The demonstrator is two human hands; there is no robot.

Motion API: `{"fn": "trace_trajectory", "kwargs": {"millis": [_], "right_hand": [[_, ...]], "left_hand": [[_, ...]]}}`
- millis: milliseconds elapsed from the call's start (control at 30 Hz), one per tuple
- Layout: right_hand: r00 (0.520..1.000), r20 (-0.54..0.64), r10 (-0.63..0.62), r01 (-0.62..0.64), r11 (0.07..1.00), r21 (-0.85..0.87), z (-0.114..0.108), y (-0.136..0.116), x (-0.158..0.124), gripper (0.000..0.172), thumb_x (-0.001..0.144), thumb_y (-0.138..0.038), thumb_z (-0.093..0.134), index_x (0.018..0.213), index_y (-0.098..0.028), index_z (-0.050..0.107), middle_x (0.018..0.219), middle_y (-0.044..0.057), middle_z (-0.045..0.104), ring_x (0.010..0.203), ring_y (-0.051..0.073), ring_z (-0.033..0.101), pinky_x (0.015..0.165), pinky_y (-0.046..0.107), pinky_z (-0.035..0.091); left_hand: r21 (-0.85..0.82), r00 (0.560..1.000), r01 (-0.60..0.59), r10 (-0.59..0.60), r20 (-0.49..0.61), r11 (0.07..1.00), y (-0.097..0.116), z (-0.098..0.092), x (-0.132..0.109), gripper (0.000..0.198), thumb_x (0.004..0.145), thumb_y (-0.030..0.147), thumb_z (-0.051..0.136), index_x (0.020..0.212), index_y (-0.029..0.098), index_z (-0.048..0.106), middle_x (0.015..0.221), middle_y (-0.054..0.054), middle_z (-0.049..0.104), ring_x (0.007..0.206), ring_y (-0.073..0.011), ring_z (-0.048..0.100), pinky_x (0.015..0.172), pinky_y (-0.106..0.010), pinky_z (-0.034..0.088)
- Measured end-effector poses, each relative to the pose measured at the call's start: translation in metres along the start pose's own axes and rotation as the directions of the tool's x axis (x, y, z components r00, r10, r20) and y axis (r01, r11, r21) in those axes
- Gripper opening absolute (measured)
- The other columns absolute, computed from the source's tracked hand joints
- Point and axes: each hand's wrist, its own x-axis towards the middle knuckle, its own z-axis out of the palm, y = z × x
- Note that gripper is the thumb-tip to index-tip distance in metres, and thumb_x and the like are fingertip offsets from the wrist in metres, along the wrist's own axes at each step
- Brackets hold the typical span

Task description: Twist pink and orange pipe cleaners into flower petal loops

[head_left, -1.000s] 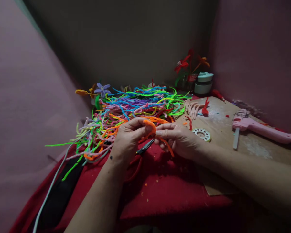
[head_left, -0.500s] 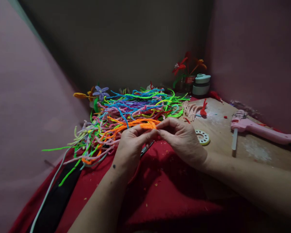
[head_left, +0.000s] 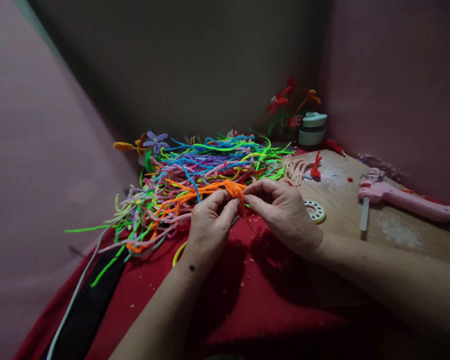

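Note:
Both my hands meet over the red cloth (head_left: 225,310), just in front of a heap of coloured pipe cleaners (head_left: 210,160). Between them is a bent orange pipe cleaner piece (head_left: 233,188), with a thin orange end hanging down. My left hand (head_left: 212,220) pinches its lower left side between thumb and fingers. The fingertips of my right hand (head_left: 281,212) are closed on its right side. More orange strands lie on the heap right behind the piece, and where they end near my fingers is hard to tell.
A pink glue gun (head_left: 405,197) lies on the brown board (head_left: 345,230) at the right, near a round holed disc (head_left: 315,211). Pipe-cleaner flowers (head_left: 278,100) and a pale green container (head_left: 312,130) stand behind. A white cable (head_left: 73,295) runs down at the left.
The orange piece has turned more upright, and a thin end now hangs below it. My left hand has turned and shifted slightly right; a yellow handle now shows beside its wrist.

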Motion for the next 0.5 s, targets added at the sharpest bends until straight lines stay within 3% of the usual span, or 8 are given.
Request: {"fn": "trace_trajectory", "kwargs": {"millis": [300, 500], "right_hand": [[1.000, -0.009, 0.010, -0.010, 1.000, 0.012, 0.0017, 0.0017, -0.0003, 0.010, 0.077, -0.022, 0.062, 0.083, -0.015, 0.064, 0.079, 0.004, 0.067, 0.071, 0.014, 0.061, 0.066, 0.027, 0.050], [0.999, -0.034, 0.016, -0.016, 1.000, -0.005, 0.0013, -0.0018, -0.0014, 0.011, 0.077, -0.023, 0.062, 0.082, -0.014, 0.067, 0.080, 0.005, 0.069, 0.072, 0.015, 0.063, 0.067, 0.028, 0.051]], "left_hand": [[0.346, 0.968, -0.199, 0.238, -0.075, 0.917, -0.0016, 0.0021, -0.0044, 0.014, 0.079, 0.020, 0.053, 0.066, 0.018, 0.058, 0.066, 0.001, 0.057, 0.062, -0.0115, 0.050, 0.062, -0.022, 0.039], [0.495, 0.934, -0.293, 0.356, -0.035, 0.818, -0.0027, 0.0023, -0.0066, 0.014, 0.082, 0.019, 0.050, 0.070, 0.019, 0.056, 0.068, 0.000, 0.058, 0.065, -0.0127, 0.052, 0.063, -0.022, 0.039]]}}
